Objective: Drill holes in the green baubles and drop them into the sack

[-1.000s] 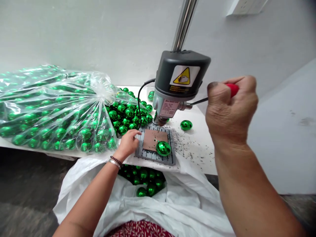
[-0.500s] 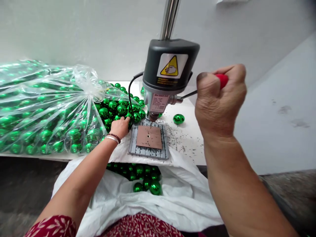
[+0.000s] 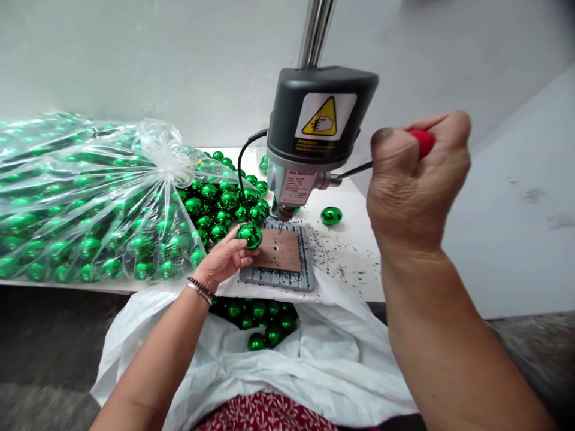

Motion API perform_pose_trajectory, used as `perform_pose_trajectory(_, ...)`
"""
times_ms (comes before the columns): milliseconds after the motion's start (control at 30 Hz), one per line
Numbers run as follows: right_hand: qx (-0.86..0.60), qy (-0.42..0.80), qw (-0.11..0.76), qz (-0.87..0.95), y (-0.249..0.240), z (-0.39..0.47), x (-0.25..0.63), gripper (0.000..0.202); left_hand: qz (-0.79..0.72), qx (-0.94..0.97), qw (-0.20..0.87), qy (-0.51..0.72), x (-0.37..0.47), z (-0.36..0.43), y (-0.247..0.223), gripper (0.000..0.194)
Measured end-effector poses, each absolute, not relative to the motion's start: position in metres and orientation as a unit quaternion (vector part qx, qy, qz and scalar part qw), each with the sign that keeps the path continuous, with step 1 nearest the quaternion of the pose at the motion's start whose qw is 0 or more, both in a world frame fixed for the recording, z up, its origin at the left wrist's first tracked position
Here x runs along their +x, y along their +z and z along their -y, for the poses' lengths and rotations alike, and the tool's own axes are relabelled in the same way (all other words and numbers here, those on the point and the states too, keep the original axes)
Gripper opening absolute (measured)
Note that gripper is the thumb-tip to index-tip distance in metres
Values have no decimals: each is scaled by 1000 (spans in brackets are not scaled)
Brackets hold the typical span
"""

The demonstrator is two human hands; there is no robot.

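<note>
My left hand [image 3: 227,256] is closed on a shiny green ball ornament [image 3: 250,236], held at the left edge of a brown square plate [image 3: 283,258]. That plate has a small hole and rests on the grey slotted base of a bench drill [image 3: 321,117]. The thin bit points down above the plate, apart from the ball. My right hand [image 3: 415,179] grips the drill's lever handle [image 3: 423,143], whose red end shows between the fingers. Behind my left hand lies a pile of loose green balls [image 3: 211,206].
A knotted clear plastic bag [image 3: 112,203] full of green balls fills the left of the white table. One green ball [image 3: 331,215] lies right of the drill among dark shavings. Below the table edge, a white sack [image 3: 202,353] holds more green balls [image 3: 269,326].
My left hand has taken a green ball from the pile and brought it toward the drill plate. My right hand stays on the lever. The view has shifted slightly.
</note>
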State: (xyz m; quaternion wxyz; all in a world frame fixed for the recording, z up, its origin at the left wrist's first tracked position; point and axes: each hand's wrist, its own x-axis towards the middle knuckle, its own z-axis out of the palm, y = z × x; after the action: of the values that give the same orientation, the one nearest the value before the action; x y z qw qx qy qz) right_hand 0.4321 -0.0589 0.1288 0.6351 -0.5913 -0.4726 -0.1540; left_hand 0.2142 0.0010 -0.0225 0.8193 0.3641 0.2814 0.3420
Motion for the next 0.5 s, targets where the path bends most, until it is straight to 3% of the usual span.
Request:
perform_pose_trajectory(300,-578,-163,632,490,125,58,434,32,-317,382,779,383,219,-1,-25,73)
perform_pose_trajectory(500,-600,-147,624,479,125,59,433,24,-335,473,723,376,218,4,-27,77)
